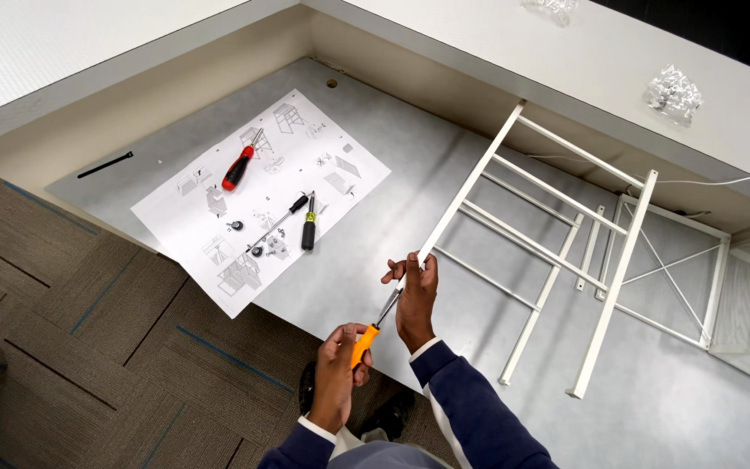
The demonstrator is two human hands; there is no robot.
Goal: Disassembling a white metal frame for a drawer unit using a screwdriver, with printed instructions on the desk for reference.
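Note:
My left hand (338, 369) grips the orange handle of a screwdriver (365, 344). Its metal shaft runs up and to the right, into my right hand. My right hand (415, 300) is closed around the near end of a white metal ladder-like frame (538, 193), which lies tilted across the grey board (410, 165). The screwdriver tip meets that frame end, hidden behind my fingers.
A white instruction sheet (262, 191) carries a red-handled tool (238, 168), a black and yellow screwdriver (308, 227), a thin black driver (279, 221) and small hardware. White mesh shelf panels (679, 269) lie at the right. Two clear plastic bags (674, 94) sit on the white counter. Carpet is at the left.

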